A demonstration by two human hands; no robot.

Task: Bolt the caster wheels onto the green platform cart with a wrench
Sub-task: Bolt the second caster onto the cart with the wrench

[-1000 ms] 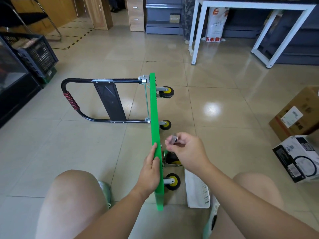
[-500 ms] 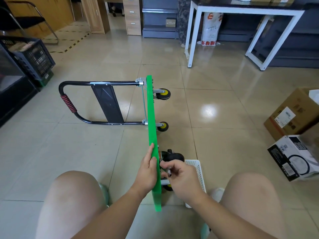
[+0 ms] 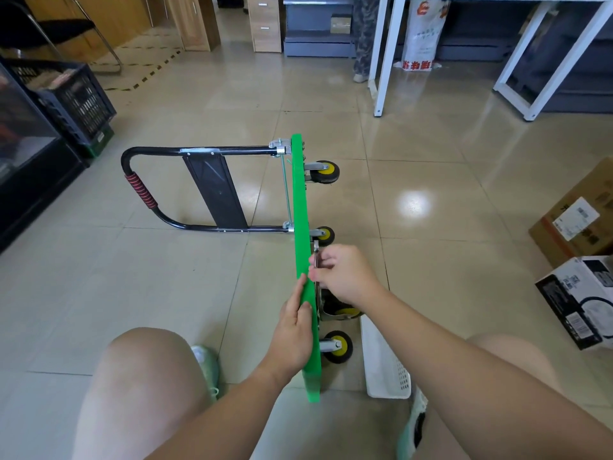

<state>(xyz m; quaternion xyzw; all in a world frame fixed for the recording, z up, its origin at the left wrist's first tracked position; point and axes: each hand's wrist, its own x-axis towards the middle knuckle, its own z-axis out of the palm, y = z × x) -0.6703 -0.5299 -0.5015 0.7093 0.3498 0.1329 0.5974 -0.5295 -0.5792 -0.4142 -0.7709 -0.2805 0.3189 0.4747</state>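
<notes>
**Green platform cart [image 3: 300,207] on edge, with wrench at its wheeled face**

The cart is stood on its long edge near the middle of the tiled floor [image 3: 431,293], its near end between the person's knees. Its black handle [image 3: 146,154] is laid out to the left. Caster wheels [image 3: 326,172] are seen along the right face. The left hand [image 3: 295,330] is laid against the near part of the deck, fingers straight and pressed together, thumb on the upper edge. A slim metal wrench [image 3: 316,257] is pinched by the right hand [image 3: 345,277] just beside the right face. Whether it sits on a bolt cannot be told. A white basket [image 3: 384,366] lies beside the nearest casters.
</notes>
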